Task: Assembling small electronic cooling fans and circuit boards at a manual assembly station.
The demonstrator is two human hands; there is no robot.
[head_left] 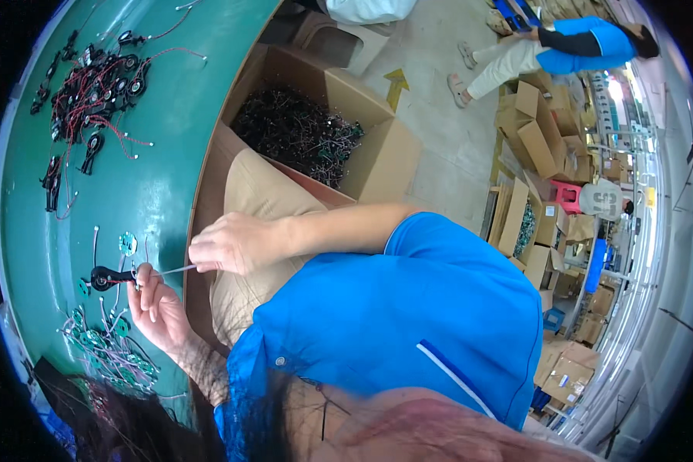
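Note:
My left hand (160, 309) is closed in a pinch on the narrow end of a small black plastic part (109, 278), which has a round ring-shaped head. My right hand (237, 243) has its fingers pressed together on a thin light-grey wire (179, 269) that runs across to the left fingertips. Where wire and black part meet is hidden by the left fingers. Beside the left hand, a round green circuit board (128, 244) lies on the green table (162, 146). Close by is a pile of green circuit boards with wires (112, 346).
Black parts with red twisted wires (92, 96) are heaped farther along the table. An open cardboard box (377, 158) full of dark wired parts stands beside the table, next to my leg. Another person in blue (585, 46) is on the floor beyond, near more boxes (543, 135).

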